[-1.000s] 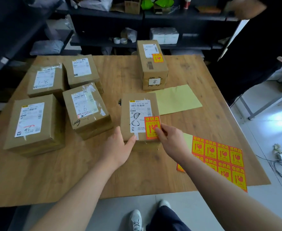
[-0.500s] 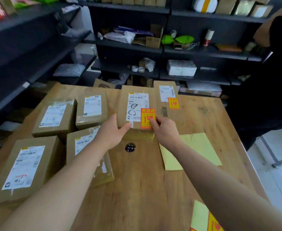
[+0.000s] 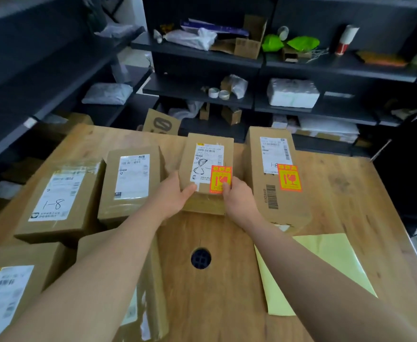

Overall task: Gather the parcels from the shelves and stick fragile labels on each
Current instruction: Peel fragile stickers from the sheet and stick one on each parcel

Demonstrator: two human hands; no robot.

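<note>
A small brown parcel [image 3: 206, 154] with a white shipping slip and an orange fragile label [image 3: 220, 177] sits at the far middle of the wooden table [image 3: 227, 304]. My left hand [image 3: 171, 196] grips its near left corner, thumb on top. My right hand [image 3: 238, 201] holds the near right corner, thumb pressing on the label. Just to the right lies a longer parcel [image 3: 271, 201] with its own fragile label [image 3: 289, 178]. Several parcels without orange labels lie on the left: one [image 3: 130, 183], another marked 1-8 [image 3: 59, 201], and a third [image 3: 12, 287].
A pale yellow backing sheet [image 3: 326, 262] lies on the table at the right. A black cable hole [image 3: 201, 258] is in the table's middle. Dark shelves [image 3: 202, 55] with bags, tape rolls and boxes stand behind and to the left.
Both hands moved the labelled parcel from the near side of the table to the far side, beside the other labelled parcel. The sticker sheet has left the view.
</note>
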